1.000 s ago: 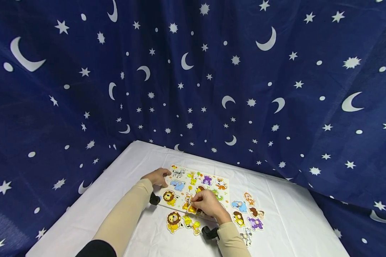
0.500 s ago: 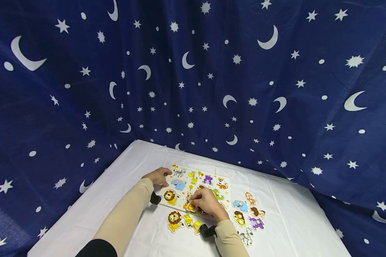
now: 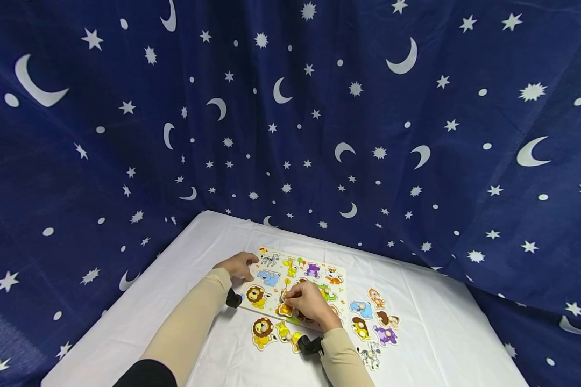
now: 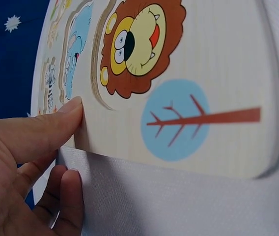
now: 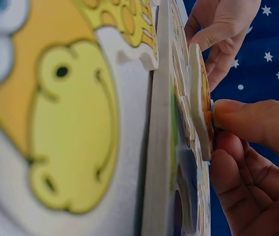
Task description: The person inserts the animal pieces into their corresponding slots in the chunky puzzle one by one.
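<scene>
My right hand (image 3: 312,305) pinches an orange-and-yellow animal puzzle piece (image 5: 206,110) by its knob, thumb against fingertips. In the right wrist view this piece appears nearly edge-on, lying on or just over the puzzle board (image 4: 233,152); whether it sits in a recess cannot be made out. At the board's left edge rests my left hand (image 3: 237,266), its thumb touching the top surface and the other fingers loosely bent beside the edge. Near that thumb are the lion picture (image 4: 144,49) and blue elephant picture (image 4: 78,44). My right hand hides part of the board's lower middle.
In front of the board lie a lion piece (image 3: 263,333) and a giraffe piece (image 3: 284,332). To its right are loose knobbed pieces, among them a blue elephant (image 3: 361,309), a purple hippo (image 3: 385,335) and a zebra (image 3: 370,355). A white cloth (image 3: 431,328) covers the table.
The right hand has shifted slightly left and away from me, bringing the held piece further onto the board over the orange animal's spot. The left hand stays at the board's edge.
</scene>
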### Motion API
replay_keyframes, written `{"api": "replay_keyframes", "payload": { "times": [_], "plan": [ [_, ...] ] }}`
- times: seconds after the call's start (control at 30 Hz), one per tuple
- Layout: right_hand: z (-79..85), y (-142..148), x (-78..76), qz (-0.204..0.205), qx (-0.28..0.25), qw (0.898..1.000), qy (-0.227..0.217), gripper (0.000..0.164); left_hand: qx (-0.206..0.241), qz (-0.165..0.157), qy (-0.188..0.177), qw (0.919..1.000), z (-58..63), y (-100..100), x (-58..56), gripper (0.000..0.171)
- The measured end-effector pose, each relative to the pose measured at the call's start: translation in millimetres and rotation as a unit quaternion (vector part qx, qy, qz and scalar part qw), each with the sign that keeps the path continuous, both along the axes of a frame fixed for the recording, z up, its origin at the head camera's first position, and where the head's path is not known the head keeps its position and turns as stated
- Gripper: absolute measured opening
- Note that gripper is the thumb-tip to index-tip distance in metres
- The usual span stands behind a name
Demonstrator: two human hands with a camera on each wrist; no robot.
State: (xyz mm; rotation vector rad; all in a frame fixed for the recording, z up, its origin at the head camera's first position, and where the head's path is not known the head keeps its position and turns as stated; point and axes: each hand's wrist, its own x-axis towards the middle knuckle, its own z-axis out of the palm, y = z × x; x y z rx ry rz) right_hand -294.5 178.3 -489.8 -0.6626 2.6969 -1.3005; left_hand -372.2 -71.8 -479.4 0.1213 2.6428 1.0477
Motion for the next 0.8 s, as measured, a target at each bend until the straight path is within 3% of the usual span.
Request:
{"api": "replay_keyframes", "payload": {
  "times": [0.27,0.6,0.8],
  "plan": [
    [-1.7,-1.4,-1.2,0.003,-0.003,1.0,-0.012,0.005,-0.001,0.0,0.0,1.0,-1.7,-0.1,-0.3,0.06],
    [-4.0,-4.5,-6.7,0.007,0.026,1.0,0.011,0.003,-0.004,0.008,-0.006,0.9999,2.0,0.5,0.0,0.058],
    [-3.4,-5.8,-6.2,0.005,0.018,1.0,-0.011,0.005,0.003,0.004,-0.001,1.0,-1.4,-1.0,-1.4,0.059]
  ]
}}
